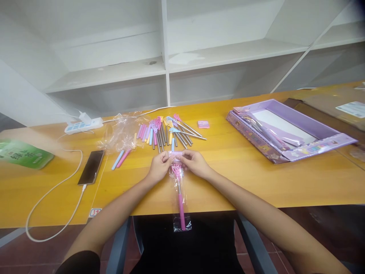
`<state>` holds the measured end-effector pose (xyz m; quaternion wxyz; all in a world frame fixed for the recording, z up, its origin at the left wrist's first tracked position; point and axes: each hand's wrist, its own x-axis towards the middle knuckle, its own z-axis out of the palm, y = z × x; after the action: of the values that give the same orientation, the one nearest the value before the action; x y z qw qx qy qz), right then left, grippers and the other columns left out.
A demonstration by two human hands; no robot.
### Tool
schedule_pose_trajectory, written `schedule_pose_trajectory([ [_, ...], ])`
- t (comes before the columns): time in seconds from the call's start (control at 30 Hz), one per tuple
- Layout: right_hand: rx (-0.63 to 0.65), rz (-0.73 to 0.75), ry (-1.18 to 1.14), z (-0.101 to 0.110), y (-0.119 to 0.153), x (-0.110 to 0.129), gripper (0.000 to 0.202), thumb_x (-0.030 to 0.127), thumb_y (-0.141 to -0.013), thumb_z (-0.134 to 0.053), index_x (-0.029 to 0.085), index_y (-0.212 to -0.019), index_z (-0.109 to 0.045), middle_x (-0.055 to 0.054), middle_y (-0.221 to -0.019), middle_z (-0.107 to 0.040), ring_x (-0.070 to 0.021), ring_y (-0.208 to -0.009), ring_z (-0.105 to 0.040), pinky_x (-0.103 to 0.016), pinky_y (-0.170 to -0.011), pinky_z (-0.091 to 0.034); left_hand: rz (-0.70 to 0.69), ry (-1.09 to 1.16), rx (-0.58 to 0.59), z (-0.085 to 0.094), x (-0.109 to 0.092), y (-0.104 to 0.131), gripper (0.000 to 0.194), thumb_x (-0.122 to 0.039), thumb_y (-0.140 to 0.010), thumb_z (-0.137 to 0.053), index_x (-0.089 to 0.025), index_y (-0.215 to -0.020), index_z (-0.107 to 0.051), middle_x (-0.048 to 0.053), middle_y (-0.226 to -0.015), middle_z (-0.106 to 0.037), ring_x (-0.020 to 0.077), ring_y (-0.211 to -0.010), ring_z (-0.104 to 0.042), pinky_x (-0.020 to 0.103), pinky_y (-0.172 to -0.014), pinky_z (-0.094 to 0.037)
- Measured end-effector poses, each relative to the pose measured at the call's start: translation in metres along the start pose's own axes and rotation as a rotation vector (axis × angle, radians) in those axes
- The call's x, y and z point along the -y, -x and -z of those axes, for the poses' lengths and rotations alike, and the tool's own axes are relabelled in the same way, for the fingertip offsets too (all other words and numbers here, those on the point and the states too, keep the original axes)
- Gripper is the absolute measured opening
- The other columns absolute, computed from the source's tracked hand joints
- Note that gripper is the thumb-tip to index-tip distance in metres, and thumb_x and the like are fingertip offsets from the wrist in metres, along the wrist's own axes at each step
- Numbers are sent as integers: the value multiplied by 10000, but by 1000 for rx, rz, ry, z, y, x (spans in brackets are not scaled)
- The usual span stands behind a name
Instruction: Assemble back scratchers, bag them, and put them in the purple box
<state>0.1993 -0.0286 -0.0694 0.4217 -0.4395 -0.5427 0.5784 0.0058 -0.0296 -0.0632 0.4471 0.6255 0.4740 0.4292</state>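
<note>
My left hand (160,166) and my right hand (195,163) pinch the top end of a clear plastic bag (177,182) from both sides. Inside the bag lies a pink back scratcher (181,207), its claw head near my fingers and its pink handle hanging past the table's front edge. Just beyond my hands is a pile of metal rods (162,135) with pink, yellow and blue claw heads. Several coloured handles (146,133) lie at the pile's left, and a blue and a pink handle (123,158) lie apart, nearer to me.
A purple box (288,129) holding bagged items stands at the right, beside a cardboard box (336,108). Pink cards (203,124) lie behind my hands. Leftward are crumpled plastic bags (121,131), a phone (91,167) on a white cable, a power strip (84,125) and a green package (27,154).
</note>
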Motion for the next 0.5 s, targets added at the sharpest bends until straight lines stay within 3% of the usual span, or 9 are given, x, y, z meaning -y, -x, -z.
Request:
schedule_pose_trajectory([
  [0.27,65,1,-20,5,2,5,563,753,-811,-751,200,-855,-656,30,-630,-601,-124,-539,-546,-280,-563,-490,33,61,10,2,0,-2,581,-538,-884,-717,-237,-696,-256,-70,-677,-263,111,-632,-273,259,-613,-282],
  [0.5,73,53,24,9,-4,2,475,663,-896,-690,207,-777,-631,22,-632,-590,-132,-572,-558,-299,-629,-506,34,126,25,2,6,-5,568,-516,-887,-720,-238,-712,-257,-70,-673,-296,107,-626,-309,258,-615,-301],
])
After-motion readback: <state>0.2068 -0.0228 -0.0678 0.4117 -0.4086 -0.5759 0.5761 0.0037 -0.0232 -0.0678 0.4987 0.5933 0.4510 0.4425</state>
